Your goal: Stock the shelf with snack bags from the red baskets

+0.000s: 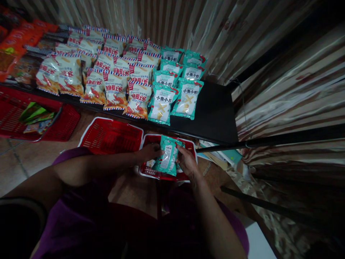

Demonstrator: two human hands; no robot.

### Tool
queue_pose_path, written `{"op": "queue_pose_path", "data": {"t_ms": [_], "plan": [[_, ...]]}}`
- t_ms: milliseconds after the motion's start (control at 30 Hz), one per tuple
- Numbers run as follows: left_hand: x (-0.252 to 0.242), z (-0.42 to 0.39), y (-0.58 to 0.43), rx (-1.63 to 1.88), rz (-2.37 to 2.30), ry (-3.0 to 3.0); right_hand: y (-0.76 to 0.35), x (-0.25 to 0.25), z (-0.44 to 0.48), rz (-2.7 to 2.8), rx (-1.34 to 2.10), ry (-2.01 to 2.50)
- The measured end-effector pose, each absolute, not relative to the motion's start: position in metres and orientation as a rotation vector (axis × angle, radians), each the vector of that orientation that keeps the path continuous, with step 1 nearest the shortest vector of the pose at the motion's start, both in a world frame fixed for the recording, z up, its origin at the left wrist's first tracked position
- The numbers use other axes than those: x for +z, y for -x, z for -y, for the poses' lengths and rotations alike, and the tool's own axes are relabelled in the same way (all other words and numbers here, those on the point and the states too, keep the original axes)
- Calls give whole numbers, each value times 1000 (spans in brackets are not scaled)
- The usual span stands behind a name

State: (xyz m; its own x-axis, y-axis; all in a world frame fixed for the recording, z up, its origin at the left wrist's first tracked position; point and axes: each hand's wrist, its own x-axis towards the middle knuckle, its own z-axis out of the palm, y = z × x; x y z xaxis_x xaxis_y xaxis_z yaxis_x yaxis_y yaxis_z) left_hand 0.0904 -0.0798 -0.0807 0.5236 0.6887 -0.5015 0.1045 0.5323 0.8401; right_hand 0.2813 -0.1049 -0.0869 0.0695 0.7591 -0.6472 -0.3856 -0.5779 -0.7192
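Between my two hands is a teal snack bag [167, 158], its printed back panel facing up. My left hand [151, 152] grips the bag's left edge, and my right hand [186, 159] grips its right edge. Directly below is a red shopping basket [181, 177] with a white rim, and more snack bags show partly inside it under the held one. On the black shelf [215, 111] ahead, teal and white snack bags [187, 99] stand in two columns. Left of them are rows of white and orange snack bags [115, 90].
A second red basket [113, 138] stands left of the first. Farther left, another red basket [61, 124] holds green packets. Orange packets [16, 43] fill the shelf's left end. Dark metal bars [269, 140] and a striped curtain [291, 97] lie to the right.
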Motion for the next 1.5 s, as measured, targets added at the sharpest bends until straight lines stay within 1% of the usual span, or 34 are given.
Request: {"op": "queue_pose_path", "data": {"t_ms": [200, 367, 600, 733, 867, 1067, 1167, 1300, 1500], "plan": [[-93, 79, -93, 449, -997, -995, -280, -89, 106, 414, 1661, 1455], [-89, 78, -92, 445, -1071, -1053, -279, -87, 106, 414, 1659, 1486], [-86, 71, -89, 490, -1136, -964, -277, -76, 115, 475, 1901, 1435], [-89, 70, -90, 566, -1166, -809, -273, -81, 127, 470, 1960, 1468], [-86, 72, -91, 609, -1186, -657, -267, -90, 132, 437, 1919, 1404], [-77, 60, -87, 726, -1120, -610, -265, -92, 132, 436, 1897, 1398], [-78, 51, -84, 774, -1184, -565, -265, -93, 135, 424, 1880, 1438], [-82, 45, -82, 747, -1239, -546, -263, -94, 137, 411, 1895, 1501], [-82, 42, -82, 791, -1323, -513, -262, -93, 133, 499, 1905, 1495]]}}
